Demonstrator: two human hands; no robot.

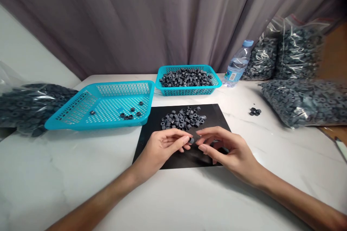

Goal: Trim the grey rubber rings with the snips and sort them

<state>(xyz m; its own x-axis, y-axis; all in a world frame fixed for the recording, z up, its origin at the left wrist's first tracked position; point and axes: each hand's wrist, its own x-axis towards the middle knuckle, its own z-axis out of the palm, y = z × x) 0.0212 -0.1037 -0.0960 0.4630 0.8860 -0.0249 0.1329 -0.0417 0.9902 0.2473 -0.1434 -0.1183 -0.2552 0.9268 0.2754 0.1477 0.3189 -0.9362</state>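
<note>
We are seeing even, soft overhead light falling on the white table (40,173), faint shadows lying under both forearms, glare glinting off the plastic bags (298,50), edges blurring and bending outward.

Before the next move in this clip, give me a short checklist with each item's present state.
1. Left hand pinches a grey ring at its fingertips: ok.
2. Right hand is close to that ring: ok; touching it: cannot tell.
3. Ring pile lies on the black mat: ok.
4. Near basket has room, only a few rings inside: ok.
5. Far basket holds many rings: ok.
6. Ring free of defects: cannot tell.
</note>
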